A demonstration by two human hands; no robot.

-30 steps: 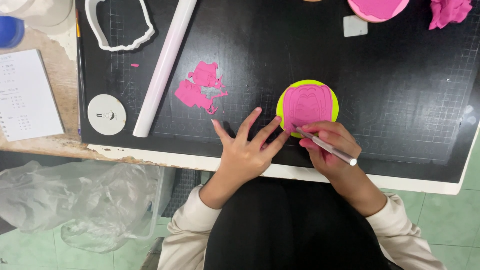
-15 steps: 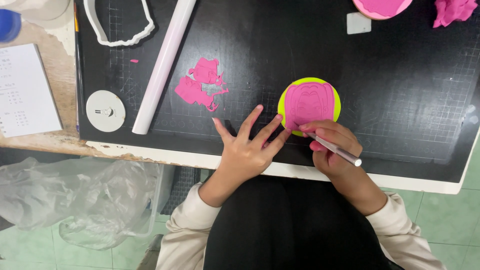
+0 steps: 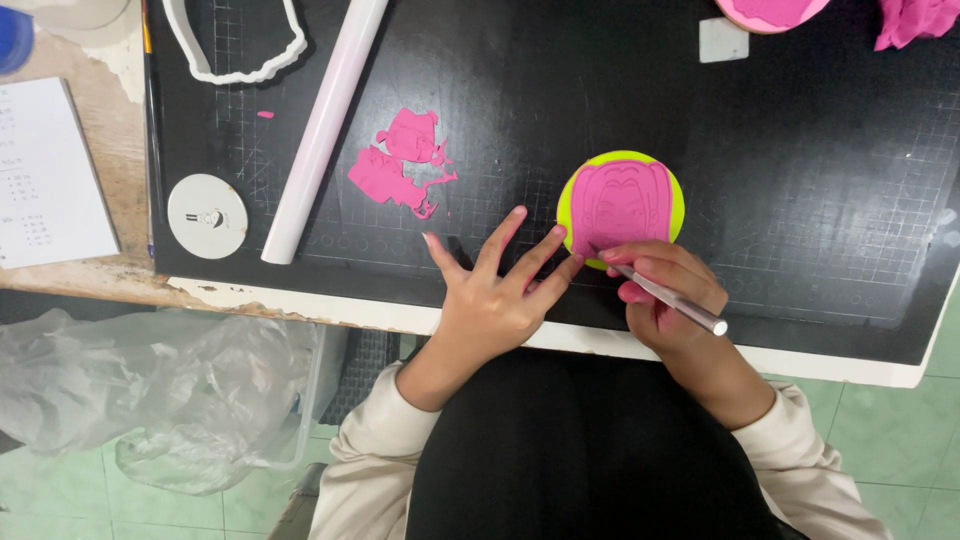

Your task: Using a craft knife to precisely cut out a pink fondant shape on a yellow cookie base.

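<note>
At the far left, a white paper [image 3: 45, 175] lay on the worn table edge [image 3: 120, 275], with a blue cap [image 3: 15, 35] at the top corner. Below the table, a crumpled clear plastic bag [image 3: 150, 390] hung near the floor. A black cutting mat [image 3: 820, 200] covered most of the table. On its left part sat a white outline cutter [image 3: 235, 45] at the top and a small white disc [image 3: 207, 216] lower down. Beside them a pale roller [image 3: 322, 125] lay slanted, and just right of it were pink clay scraps [image 3: 400, 165], with one tiny crumb [image 3: 265, 114] near the cutter.

The left hand [image 3: 490, 295] rested on the mat with its fingers [image 3: 503, 235] spread wide; the tip of one finger touched the lower left rim of the green disc [image 3: 670, 185]. That disc lay on the mat right of centre, near the front edge, topped with a stamped pink clay sheet [image 3: 618, 205] that nearly covered it.

The right hand [image 3: 665, 295] was just below the disc, fingers curled together and pinching a thin silver tool [image 3: 668, 298], whose tip met the lower edge of the clay.

At the top right, partly cut off, were another pink clay disc [image 3: 770, 12], a small grey square [image 3: 723, 40] and a pink clay lump [image 3: 915, 20].
</note>
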